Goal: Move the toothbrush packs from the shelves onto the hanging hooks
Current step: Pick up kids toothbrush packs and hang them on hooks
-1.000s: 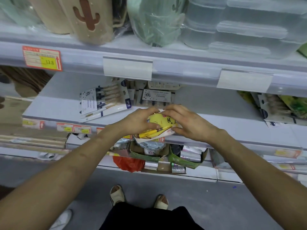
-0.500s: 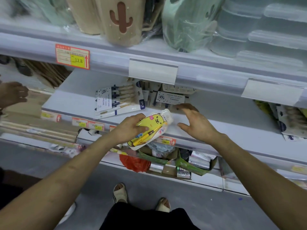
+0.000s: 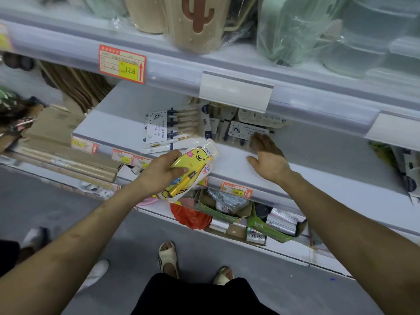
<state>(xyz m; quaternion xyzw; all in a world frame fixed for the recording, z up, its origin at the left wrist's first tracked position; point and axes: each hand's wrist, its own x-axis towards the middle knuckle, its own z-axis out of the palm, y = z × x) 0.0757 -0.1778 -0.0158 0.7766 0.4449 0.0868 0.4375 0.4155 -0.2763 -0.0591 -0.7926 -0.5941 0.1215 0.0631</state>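
Note:
My left hand (image 3: 162, 172) grips a yellow children's toothbrush pack (image 3: 194, 165) with a cartoon face, held just in front of the middle shelf's edge (image 3: 250, 185). My right hand (image 3: 267, 155) reaches flat over the shelf, fingers straight, fingertips touching a white toothbrush pack (image 3: 246, 130) that lies at the back. A larger white multi-pack of toothbrushes (image 3: 167, 129) lies on the shelf to the left of it. More packs are stacked behind, partly hidden under the upper shelf. No hanging hooks are in view.
The upper shelf (image 3: 227, 71) holds cactus-print bins (image 3: 193, 21) and plastic tubs. A green cardboard box (image 3: 254, 221) with goods and a red bag (image 3: 191, 218) sit on the lower shelf. Brown rolls (image 3: 63, 155) lie left. Another person's shoe (image 3: 34, 237) stands on the floor left.
My right hand let go of the yellow pack and reached deeper onto the shelf toward the white pack. My left hand keeps the yellow pack. The view shifted left.

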